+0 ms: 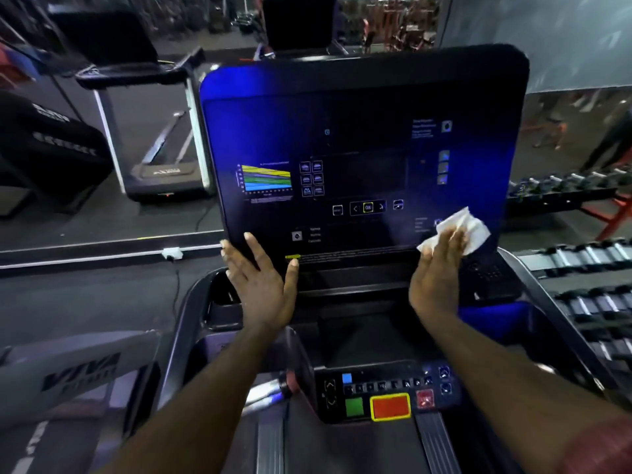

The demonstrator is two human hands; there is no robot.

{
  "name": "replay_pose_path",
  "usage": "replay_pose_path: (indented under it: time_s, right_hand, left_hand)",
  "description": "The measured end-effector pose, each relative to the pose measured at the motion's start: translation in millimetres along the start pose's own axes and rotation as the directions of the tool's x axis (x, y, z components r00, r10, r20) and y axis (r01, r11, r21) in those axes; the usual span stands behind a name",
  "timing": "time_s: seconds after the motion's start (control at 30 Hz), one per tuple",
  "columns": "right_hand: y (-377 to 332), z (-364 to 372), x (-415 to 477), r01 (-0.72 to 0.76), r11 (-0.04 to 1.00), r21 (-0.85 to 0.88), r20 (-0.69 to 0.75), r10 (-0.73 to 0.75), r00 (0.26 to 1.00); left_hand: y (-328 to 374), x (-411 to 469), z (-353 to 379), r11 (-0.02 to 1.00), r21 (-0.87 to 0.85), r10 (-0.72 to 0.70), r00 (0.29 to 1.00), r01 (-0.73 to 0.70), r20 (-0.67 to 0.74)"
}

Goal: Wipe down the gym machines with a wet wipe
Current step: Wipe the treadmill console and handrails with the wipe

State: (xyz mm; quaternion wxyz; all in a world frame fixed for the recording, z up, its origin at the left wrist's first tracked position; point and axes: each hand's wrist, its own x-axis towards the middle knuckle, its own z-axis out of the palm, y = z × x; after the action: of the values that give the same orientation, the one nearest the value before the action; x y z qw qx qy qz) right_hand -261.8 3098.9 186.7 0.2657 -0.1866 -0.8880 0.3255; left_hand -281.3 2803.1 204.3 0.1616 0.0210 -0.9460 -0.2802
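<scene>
A treadmill's large dark console panel (362,145) fills the middle of the head view, with a coloured chart at its left and an OK button in the centre. My right hand (436,275) presses a crumpled white wet wipe (460,230) flat against the panel's lower right corner, fingers straight. My left hand (261,278) lies flat on the panel's lower left edge, fingers spread, holding nothing.
Below the panel sits a control strip (386,393) with green, orange and red buttons. A second treadmill (160,131) stands at the back left. A rack of dumbbells (581,292) runs along the right. A white cable box (172,253) lies on the floor.
</scene>
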Motion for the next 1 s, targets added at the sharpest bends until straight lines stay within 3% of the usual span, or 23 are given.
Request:
replay_pose_path:
  time_s: [0.1,0.17,0.23,0.3,0.4,0.5,0.63,0.73,0.83,0.93,1.0]
  right_hand:
    - [-41,24,-31,-0.142,0.986,0.092,0.055,0.137,0.989]
    - [-63,22,-58,-0.087,0.988,0.131,0.203,0.059,0.977]
    - [-77,19,-81,-0.076,0.971,0.227,0.426,-0.029,0.904]
    - [-90,10,-97,-0.117,0.934,0.338,0.593,-0.115,0.797]
    - [-108,-13,-121,-0.488,0.701,0.520,0.794,-0.186,0.578]
    - [-125,-31,-160,-0.734,0.570,0.371,0.928,-0.263,0.264]
    - [-168,-54,-236,-0.758,0.623,0.192,0.912,-0.398,-0.097]
    - [-208,-70,-313,-0.721,0.682,0.125,0.867,-0.428,-0.256]
    - [-246,-96,-406,-0.655,0.753,0.064,0.759,-0.463,-0.458]
    - [-272,-131,-508,-0.524,0.841,0.136,0.570,-0.499,-0.653]
    - [-278,-146,-583,-0.439,0.853,0.281,0.499,-0.521,-0.692]
  left_hand:
    - [5,12,-11,0.996,-0.078,-0.023,0.985,0.036,0.168]
    - [15,-8,-14,0.981,-0.179,-0.023,0.966,0.071,0.257]
    - [21,-45,-22,0.956,-0.272,-0.007,0.939,0.106,0.343]
    - [16,-84,-30,0.931,-0.328,-0.033,0.932,0.160,0.360]
    - [3,-136,-65,0.809,-0.484,-0.196,0.929,0.334,0.314]
    - [-23,-188,-118,0.690,-0.582,-0.334,0.903,0.430,0.271]
    - [-42,-278,-208,0.428,-0.715,-0.447,0.817,0.553,0.364]
    - [-52,-355,-272,0.397,-0.739,-0.483,0.808,0.544,0.336]
    - [-69,-445,-329,0.427,-0.735,-0.630,0.756,0.526,0.175]
    - [-87,-555,-378,0.447,-0.721,-0.783,0.621,0.529,-0.029]
    - [-96,-637,-405,0.400,-0.769,-0.859,0.496,0.498,-0.126]
